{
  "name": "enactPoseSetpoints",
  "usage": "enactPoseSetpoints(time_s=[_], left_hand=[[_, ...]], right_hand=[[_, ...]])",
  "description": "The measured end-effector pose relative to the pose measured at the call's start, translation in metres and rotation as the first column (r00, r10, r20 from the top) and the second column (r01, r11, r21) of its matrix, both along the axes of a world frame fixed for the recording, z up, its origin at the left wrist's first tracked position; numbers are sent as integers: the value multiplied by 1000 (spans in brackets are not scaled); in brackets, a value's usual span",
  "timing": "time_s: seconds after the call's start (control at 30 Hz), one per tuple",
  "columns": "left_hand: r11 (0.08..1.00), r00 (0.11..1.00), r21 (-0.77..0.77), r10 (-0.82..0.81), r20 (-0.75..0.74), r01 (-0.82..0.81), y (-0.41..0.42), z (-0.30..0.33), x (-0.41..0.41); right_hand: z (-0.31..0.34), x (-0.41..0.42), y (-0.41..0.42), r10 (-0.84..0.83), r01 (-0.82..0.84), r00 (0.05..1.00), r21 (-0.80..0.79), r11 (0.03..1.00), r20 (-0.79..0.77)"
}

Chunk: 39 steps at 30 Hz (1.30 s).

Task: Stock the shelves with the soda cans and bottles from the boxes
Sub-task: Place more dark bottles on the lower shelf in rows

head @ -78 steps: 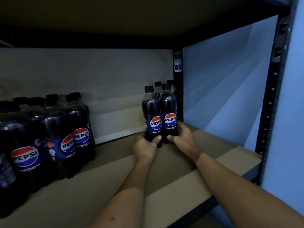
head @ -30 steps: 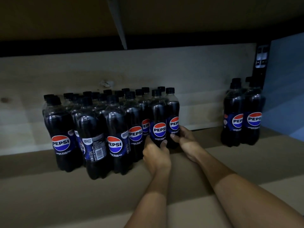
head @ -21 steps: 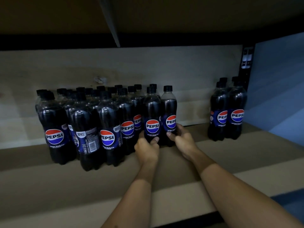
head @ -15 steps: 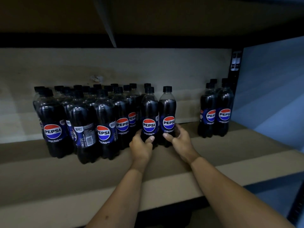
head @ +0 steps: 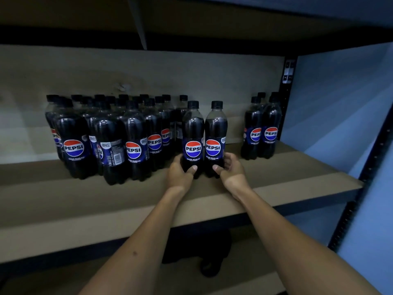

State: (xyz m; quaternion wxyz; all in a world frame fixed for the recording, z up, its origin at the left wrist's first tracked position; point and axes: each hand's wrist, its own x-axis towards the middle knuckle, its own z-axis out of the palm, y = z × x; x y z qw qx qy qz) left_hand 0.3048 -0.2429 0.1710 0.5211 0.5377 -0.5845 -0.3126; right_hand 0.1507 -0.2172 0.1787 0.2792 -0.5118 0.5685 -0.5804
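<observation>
Two black Pepsi bottles stand upright side by side on the wooden shelf board (head: 276,184), a little apart from the big cluster. My left hand (head: 179,174) grips the base of the left bottle (head: 193,133). My right hand (head: 230,170) grips the base of the right bottle (head: 215,130). A large cluster of Pepsi bottles (head: 110,135) fills the left of the shelf. A small group of Pepsi bottles (head: 262,128) stands in the back right corner.
The black metal upright (head: 361,188) frames the shelf's right side, with a pale blue wall (head: 340,107) behind it. A plywood back panel (head: 148,71) closes the rear. A dark object (head: 204,250) lies on the lower level beneath the shelf's front edge.
Both hands have drawn the two bottles away from the right end of the large cluster, toward the right and front. A gap now shows between them and the cluster. The view has pulled back.
</observation>
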Motion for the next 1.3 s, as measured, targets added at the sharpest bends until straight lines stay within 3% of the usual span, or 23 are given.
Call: enactPoseSetpoints(time_s=[0.13, 0.23, 0.33, 0.87, 1.3], left_hand=[[999, 999, -8, -35, 21, 35, 2, 2, 0], [1000, 999, 1, -31, 32, 31, 4, 5, 0], [1000, 1000, 7, -11, 15, 11, 4, 5, -1], [999, 998, -18, 30, 62, -29, 7, 9, -11], [983, 981, 22, -186, 58, 185, 28, 15, -154]], right_hand=[[1, 4, 0, 36, -32, 993, 37, 999, -111], [-6, 2, -11, -32, 38, 982, 27, 999, -186], [-27, -10, -34, -38, 42, 985, 19, 999, -170], [2, -7, 3, -30, 31, 997, 13, 999, -70], [11, -162, 50, -131, 141, 982, 60, 988, -135]])
